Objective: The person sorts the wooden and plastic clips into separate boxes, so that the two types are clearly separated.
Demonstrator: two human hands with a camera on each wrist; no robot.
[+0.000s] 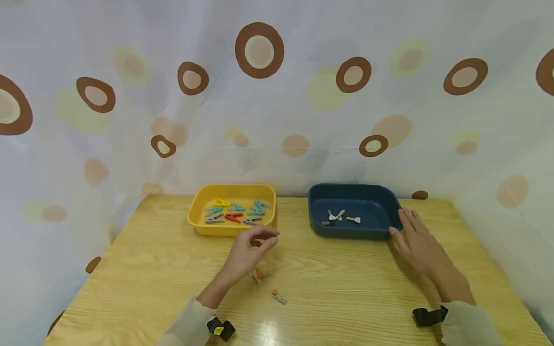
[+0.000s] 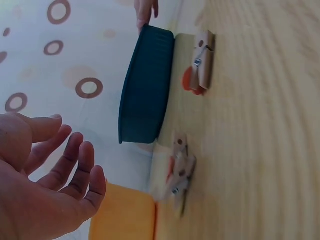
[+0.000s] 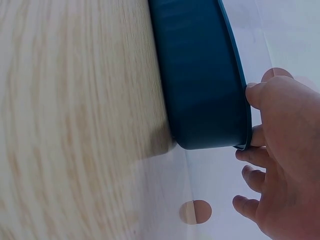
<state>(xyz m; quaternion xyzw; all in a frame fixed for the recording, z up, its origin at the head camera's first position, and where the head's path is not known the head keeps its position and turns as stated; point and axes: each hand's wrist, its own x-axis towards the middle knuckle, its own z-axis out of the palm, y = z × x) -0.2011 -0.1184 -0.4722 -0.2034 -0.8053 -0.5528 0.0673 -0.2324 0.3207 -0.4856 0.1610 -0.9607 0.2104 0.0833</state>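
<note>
My left hand [image 1: 247, 251] hovers over the table just in front of the yellow tray, fingers loosely bent and holding nothing. Below it, small wooden clothespins [image 1: 258, 276] with orange decorations lie clustered, partly blurred. A single wooden clothespin [image 1: 279, 297] with an orange ornament lies nearer the front; the left wrist view shows its metal spring. My right hand [image 1: 421, 247] rests at the right corner of the dark blue tray [image 1: 350, 234], thumb touching the rim, fingers fairly straight. Several clothespins [image 1: 354, 219] with white heart shapes lie inside that tray.
The yellow tray [image 1: 235, 231] at the back left contains several plastic clips [image 1: 233, 217] in blue, red, yellow and grey. Both trays stand on the wooden table [image 1: 337, 288] by its back edge, against a patterned curtain [image 1: 303, 110].
</note>
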